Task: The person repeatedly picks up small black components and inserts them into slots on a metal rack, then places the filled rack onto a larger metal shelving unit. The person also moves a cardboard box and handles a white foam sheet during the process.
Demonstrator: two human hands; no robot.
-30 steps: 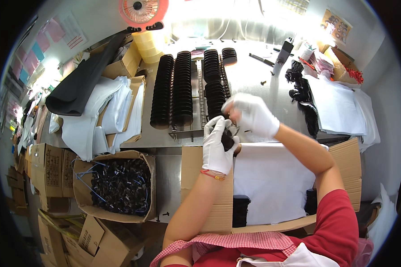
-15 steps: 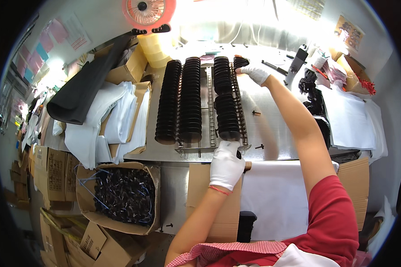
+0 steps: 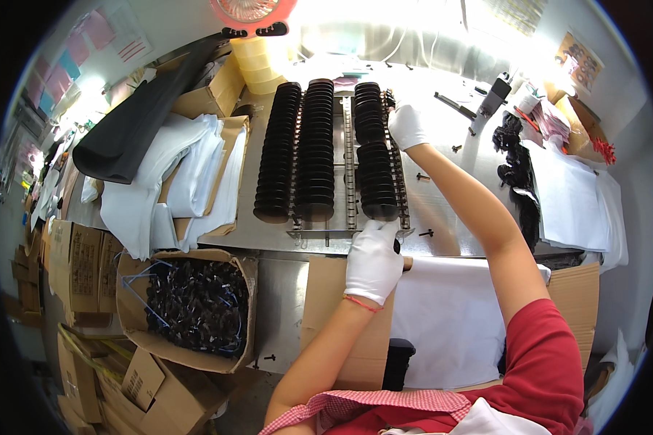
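A metal rack [image 3: 347, 138] lies on the steel table, holding rows of round dark lenses [image 3: 315, 148] stood on edge. The right-hand row of lenses [image 3: 376, 174] has a small gap about midway. My left hand [image 3: 374, 264], in a white glove, is at the near end of that row, fingers curled. A small black piece [image 3: 397, 246] shows at its side; the rest is hidden. My right hand [image 3: 409, 125], also gloved, is against the rack's right side near the far end, with bent fingers. Its fingertips and anything in them are hidden.
Left are stacked white sheets [image 3: 189, 159], a black roll [image 3: 116, 141] and a carton of small black parts [image 3: 196, 304]. Small black pieces [image 3: 422, 176] lie right of the rack. A white sheet [image 3: 450, 319] and cardboard [image 3: 341, 319] sit in front of me. A fan [image 3: 248, 11] stands behind.
My right hand has come nearer along the rack's right side; the dark lens at its fingertips is no longer visible there. My left hand stays at the near end. The view has shifted slightly.
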